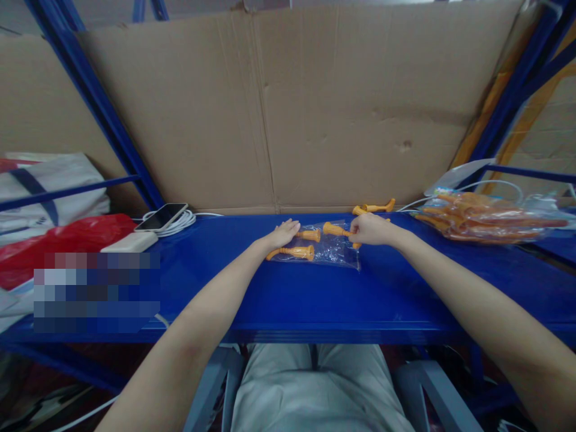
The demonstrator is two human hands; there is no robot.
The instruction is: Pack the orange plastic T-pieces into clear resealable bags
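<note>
A clear plastic bag [336, 255] lies flat on the blue table. On it is an orange plastic piece [297, 252] with a flared end and a ribbed, bent neck. A second orange piece [309, 235] shows partly beside my left hand [284, 233], which rests on the bag with its fingers stretched out. My right hand [371, 229] has its fingers closed around the narrow end of another orange piece [333, 230], whose flared end points left over the bag. Close behind that hand, more orange plastic [380, 207] sits near the cardboard; the fingers partly hide it.
At the right stands a clear bag full of orange pieces [486, 216]. A phone [162, 217] lies on a coiled white cable [177, 227] at the left, near a white box [129, 242] and a red bag [85, 240]. Cardboard [315, 108] walls the back between blue posts.
</note>
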